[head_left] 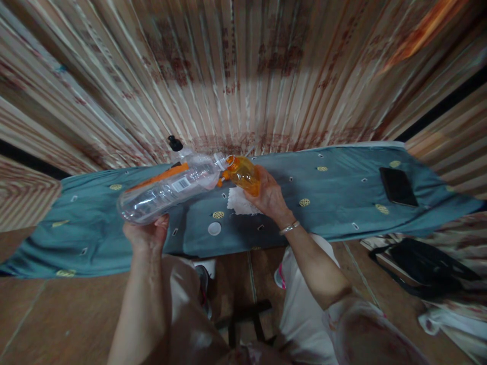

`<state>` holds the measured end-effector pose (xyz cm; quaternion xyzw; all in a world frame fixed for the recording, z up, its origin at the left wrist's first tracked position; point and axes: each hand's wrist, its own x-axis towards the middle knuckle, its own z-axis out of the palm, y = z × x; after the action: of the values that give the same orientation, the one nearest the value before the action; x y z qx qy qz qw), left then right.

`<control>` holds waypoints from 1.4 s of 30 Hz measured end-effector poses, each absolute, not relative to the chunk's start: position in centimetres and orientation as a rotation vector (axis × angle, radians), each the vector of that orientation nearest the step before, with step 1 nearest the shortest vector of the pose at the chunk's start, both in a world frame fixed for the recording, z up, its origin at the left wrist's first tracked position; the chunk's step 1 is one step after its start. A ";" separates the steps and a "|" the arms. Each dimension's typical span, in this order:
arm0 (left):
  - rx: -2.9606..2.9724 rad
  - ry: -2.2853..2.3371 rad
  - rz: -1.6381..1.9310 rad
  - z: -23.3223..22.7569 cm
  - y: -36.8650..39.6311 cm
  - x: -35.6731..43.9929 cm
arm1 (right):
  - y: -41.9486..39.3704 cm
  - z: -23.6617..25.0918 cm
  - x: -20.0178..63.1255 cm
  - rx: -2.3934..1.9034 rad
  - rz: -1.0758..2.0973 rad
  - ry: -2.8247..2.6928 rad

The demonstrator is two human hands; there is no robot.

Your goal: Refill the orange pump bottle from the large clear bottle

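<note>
My left hand (pixel 146 234) grips the lower end of a large clear plastic bottle (pixel 152 202) with an orange label and a barcode. The bottle lies tilted, its neck raised toward the right. In my right hand (pixel 270 195) is a small orange see-through bottle (pixel 243 175), tipped so its neck meets the mouth of the clear bottle. Whether any liquid passes between them I cannot make out. Behind the clear bottle rises a black bottle top (pixel 175 143), its body mostly hidden. A white round cap (pixel 214 229) and a pale ragged-edged cloth or tissue (pixel 240 204) lie below the bottles.
A blue-green patterned cloth covers the narrow table (pixel 327 203). Toward its right end lies a black phone-like slab (pixel 397 186). A pleated curtain (pixel 243 76) hangs along the back edge. On the lower right sits a dark bag (pixel 426 268) with a strap.
</note>
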<state>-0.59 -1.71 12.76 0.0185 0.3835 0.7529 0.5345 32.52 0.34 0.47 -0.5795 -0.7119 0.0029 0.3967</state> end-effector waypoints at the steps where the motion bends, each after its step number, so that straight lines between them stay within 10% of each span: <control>1: 0.072 0.915 1.791 12.5 -1.7 -0.8 | 0.3 0.5 32.5 -1.467 0.007 -1.801; 42: 0.012 0.884 1.787 12.4 -1.4 -0.8 | 0.3 0.7 32.6 -1.507 0.057 -1.822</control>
<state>-0.79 -1.40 12.36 0.0052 0.3723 0.7527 0.5429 32.57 0.33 0.65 -0.5897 -0.7130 0.0221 0.3786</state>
